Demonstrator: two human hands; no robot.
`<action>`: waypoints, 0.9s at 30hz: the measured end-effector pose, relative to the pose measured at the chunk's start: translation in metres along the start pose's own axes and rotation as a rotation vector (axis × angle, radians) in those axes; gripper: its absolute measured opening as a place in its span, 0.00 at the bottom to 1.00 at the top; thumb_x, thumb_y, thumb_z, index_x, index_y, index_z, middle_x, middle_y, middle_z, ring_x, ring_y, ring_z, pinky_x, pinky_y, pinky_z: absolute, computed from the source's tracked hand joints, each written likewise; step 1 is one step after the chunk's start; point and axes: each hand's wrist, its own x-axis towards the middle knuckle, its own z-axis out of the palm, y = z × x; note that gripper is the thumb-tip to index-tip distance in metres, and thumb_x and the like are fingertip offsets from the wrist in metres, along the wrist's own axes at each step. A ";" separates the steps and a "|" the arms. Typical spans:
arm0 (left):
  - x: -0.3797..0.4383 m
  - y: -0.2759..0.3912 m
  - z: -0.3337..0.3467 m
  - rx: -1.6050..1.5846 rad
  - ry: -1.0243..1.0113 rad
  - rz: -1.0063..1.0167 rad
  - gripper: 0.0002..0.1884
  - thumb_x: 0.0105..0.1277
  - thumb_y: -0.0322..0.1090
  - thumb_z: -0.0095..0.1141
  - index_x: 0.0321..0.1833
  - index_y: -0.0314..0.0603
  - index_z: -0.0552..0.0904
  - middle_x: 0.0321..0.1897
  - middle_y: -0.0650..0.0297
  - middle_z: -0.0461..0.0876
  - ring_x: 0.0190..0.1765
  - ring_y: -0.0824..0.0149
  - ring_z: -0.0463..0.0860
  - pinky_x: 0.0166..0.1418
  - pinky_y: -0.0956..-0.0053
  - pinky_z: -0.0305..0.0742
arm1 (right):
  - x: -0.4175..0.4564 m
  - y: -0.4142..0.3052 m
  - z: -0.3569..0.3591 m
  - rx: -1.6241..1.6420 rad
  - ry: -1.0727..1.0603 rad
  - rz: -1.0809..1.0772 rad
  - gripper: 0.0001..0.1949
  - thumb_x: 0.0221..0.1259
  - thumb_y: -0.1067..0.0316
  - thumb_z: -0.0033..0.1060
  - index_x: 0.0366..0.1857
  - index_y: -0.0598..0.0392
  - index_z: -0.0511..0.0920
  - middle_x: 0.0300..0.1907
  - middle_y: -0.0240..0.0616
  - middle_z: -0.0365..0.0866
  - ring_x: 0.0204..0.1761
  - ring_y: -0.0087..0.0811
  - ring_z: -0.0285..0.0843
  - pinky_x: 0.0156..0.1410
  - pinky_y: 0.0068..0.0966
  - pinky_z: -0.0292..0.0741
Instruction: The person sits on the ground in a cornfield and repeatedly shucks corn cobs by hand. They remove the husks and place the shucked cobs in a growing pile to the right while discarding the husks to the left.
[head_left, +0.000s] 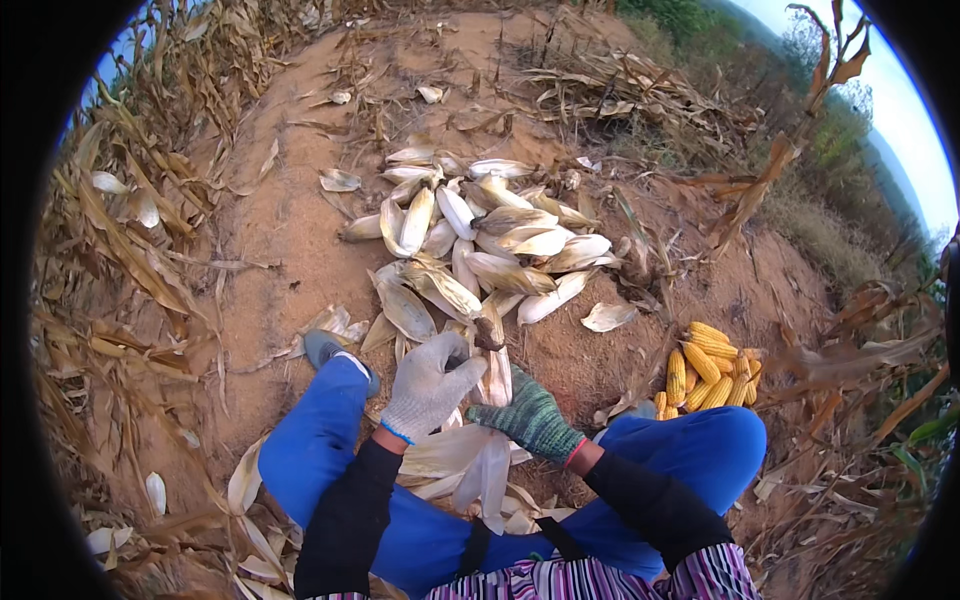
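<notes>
My left hand (433, 382), in a pale knit glove, has its thumb and fingers around one side of a corn ear in its husk (496, 375). From the other side my right hand (532, 418), in a green-black knit glove, grips the lower part of the same ear. Its dark stem end points away from me, and pale husk leaves (484, 472) hang below it over my lap. Just beyond my hands lies a heap of unhusked corn ears (480, 240). Bare yellow corn cobs (705, 367) are piled beyond my right knee.
My bent legs in blue trousers (315, 442) frame the work spot. Loose husks (262, 555) litter the soil at lower left. Dry corn stalks (142, 195) stand along the left, and a leaning stalk (765, 180) rises at right. Cut stalks (637, 90) lie farther off.
</notes>
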 end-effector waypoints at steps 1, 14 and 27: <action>0.002 -0.002 0.000 0.033 0.017 -0.007 0.13 0.56 0.40 0.62 0.32 0.36 0.79 0.23 0.59 0.78 0.27 0.65 0.77 0.35 0.70 0.72 | 0.001 0.005 0.001 0.080 -0.004 -0.006 0.35 0.48 0.42 0.71 0.53 0.60 0.74 0.41 0.49 0.80 0.44 0.41 0.81 0.51 0.34 0.75; 0.006 -0.012 0.002 -0.174 0.047 0.059 0.10 0.57 0.30 0.57 0.41 0.36 0.82 0.32 0.54 0.82 0.37 0.59 0.83 0.44 0.70 0.75 | 0.004 0.002 -0.001 0.121 -0.142 0.006 0.36 0.50 0.46 0.72 0.56 0.62 0.71 0.44 0.50 0.80 0.46 0.39 0.80 0.54 0.33 0.75; 0.001 -0.008 0.005 0.268 0.008 0.426 0.06 0.58 0.31 0.57 0.35 0.39 0.84 0.30 0.54 0.82 0.36 0.51 0.82 0.39 0.64 0.76 | 0.017 0.009 -0.014 0.057 0.287 -0.284 0.11 0.59 0.66 0.62 0.44 0.55 0.82 0.37 0.41 0.83 0.40 0.35 0.82 0.48 0.29 0.77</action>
